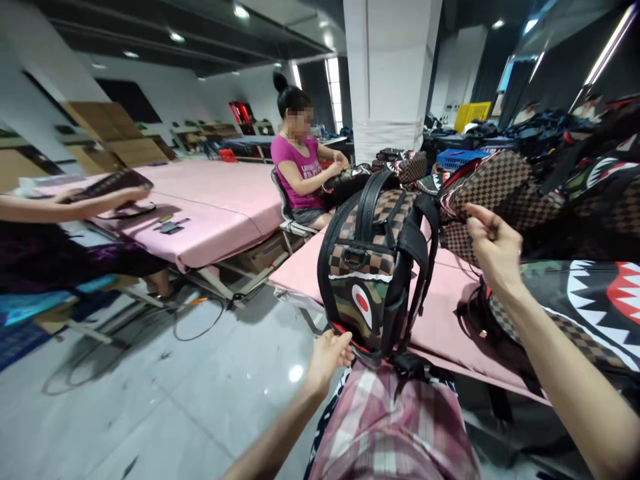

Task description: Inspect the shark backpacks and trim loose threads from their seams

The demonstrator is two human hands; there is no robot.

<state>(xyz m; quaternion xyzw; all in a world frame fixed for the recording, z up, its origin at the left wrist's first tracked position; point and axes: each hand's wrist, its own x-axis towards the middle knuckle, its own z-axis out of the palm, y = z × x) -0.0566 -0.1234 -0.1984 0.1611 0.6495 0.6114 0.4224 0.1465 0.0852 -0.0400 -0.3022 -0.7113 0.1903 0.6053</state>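
A backpack (373,267) with brown checks, camouflage and a shark-mouth print stands upright on the edge of a pink table (305,267), just above my lap. My left hand (327,355) grips its bottom edge, fingers curled round it. My right hand (493,247) is raised to the right of the bag's black straps, fingers pinched together; what they hold I cannot make out. A second shark-print bag (590,307) lies flat under my right forearm.
Several more checked bags (495,183) are piled behind at the right. A seated person in a pink shirt (300,170) handles a bag at the far table. At the left, another person's arm (60,207) holds a dark item over a pink table (210,200). Cables lie on the grey floor (195,320).
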